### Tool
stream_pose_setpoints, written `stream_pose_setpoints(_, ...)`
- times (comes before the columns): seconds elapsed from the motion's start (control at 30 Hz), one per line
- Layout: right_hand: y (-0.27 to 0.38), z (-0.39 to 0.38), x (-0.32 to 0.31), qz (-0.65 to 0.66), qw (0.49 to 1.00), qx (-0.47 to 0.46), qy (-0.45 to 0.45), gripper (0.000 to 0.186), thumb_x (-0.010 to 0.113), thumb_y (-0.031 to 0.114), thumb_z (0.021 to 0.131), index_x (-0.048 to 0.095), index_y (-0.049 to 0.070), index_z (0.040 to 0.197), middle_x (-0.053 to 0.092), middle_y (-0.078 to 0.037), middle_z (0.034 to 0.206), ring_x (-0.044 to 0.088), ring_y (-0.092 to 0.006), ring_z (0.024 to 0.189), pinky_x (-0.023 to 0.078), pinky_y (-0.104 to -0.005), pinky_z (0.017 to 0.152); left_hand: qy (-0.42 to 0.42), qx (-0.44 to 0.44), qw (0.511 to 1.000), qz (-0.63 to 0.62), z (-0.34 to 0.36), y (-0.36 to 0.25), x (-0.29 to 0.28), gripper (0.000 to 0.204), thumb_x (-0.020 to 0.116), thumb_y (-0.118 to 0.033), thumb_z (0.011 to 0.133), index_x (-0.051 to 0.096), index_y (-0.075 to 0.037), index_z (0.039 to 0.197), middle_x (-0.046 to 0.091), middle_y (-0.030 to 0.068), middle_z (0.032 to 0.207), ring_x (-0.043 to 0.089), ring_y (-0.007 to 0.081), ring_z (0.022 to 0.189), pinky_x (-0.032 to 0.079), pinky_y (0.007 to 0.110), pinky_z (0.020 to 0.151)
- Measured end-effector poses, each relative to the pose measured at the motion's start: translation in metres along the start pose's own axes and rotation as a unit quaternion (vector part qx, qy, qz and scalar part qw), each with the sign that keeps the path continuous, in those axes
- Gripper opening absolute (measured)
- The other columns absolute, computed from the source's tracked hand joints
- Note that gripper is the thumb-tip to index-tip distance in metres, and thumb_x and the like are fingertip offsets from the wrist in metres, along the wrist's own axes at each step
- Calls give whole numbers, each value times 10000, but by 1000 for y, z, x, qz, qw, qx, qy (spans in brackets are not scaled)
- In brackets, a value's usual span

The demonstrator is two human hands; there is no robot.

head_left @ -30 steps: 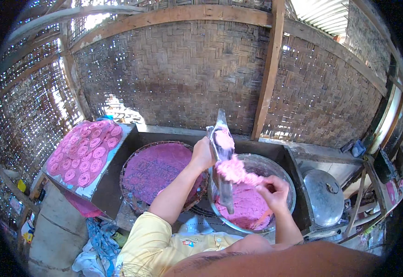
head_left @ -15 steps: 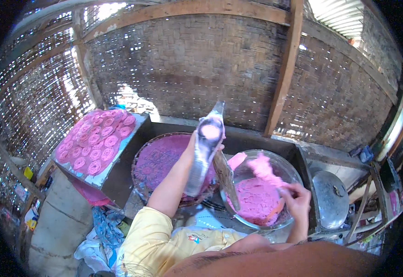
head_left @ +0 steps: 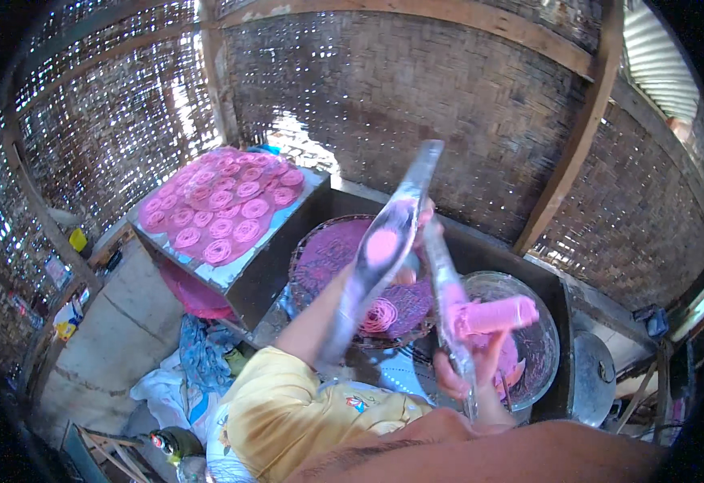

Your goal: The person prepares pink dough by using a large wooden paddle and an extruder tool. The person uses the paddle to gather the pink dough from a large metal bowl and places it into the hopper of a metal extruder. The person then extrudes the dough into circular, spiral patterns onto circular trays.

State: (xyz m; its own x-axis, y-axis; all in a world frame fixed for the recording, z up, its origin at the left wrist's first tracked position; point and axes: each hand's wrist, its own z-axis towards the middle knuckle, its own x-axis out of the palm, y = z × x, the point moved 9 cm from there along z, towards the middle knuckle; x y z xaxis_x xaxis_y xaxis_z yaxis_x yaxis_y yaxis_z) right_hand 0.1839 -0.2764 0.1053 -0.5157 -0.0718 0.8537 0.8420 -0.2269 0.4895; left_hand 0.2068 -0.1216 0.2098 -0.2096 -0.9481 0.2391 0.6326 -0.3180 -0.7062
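Observation:
My left hand (head_left: 425, 214) is closed around a wooden hand press, mostly hidden behind its board. The press's near board (head_left: 402, 216) has a round hole with pink dough (head_left: 382, 248) in it. Its second board (head_left: 442, 278) stands apart to the right, and a cylindrical plunger (head_left: 499, 315) smeared pink sticks out of it. My right hand (head_left: 485, 366) is closed on the lower end of that second board, above a metal basin (head_left: 552, 348) of pink dough. Left of the basin, below the press, a round woven tray (head_left: 324, 249) bears a coil of pink dough strands (head_left: 378, 315).
At the left, a box-like stand (head_left: 275, 258) carries many pink coiled rosettes (head_left: 221, 200). A grey metal lid (head_left: 592, 370) lies at the right. Cloths (head_left: 199, 354) are heaped beside my left side, near a green bottle (head_left: 176, 441). A woven bamboo wall (head_left: 416, 105) rises behind.
My right hand has gone from holding a pink dough lump over the basin to gripping the press's second board. The press has opened wider, its plunger now pointing right. The view has shifted left.

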Motion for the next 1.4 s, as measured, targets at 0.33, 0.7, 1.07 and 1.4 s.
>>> stream_pose_setpoints(0.33,59,60,64,-530,798,-246,-147,930,708,263,642,125,79,1343,376,-191,1212,545,-234,859,475,-313,609,110,-184,755,620,-80,-7,-41,651,680,-360,633,461,-146,1207,501,68,1206,489,169,1090,271,388,994)
stream_pose_setpoints(0.7,7,81,96,-875,422,-236,22,839,755,246,572,290,159,1265,364,-304,1145,490,-465,921,475,-452,647,89,-135,797,582,-91,-6,-50,582,646,-435,611,536,-97,1072,560,105,1041,535,263,961,404,354,850)
stream_pose_setpoints(1.07,15,128,26,-768,619,-146,-72,1043,764,419,533,214,-13,1306,365,-214,1230,466,-333,1039,348,-396,897,0,-191,853,486,-93,13,-100,593,731,-351,554,506,-94,1038,589,134,920,573,285,872,440,355,789)
stream_pose_setpoints(1.4,-30,101,-58,-244,927,264,-107,880,744,385,527,375,-10,1222,523,-193,1079,520,-290,997,399,-391,862,178,106,885,-417,-8,-105,-96,1142,687,-32,452,53,-236,1379,217,174,1369,311,352,1218,254,445,989)
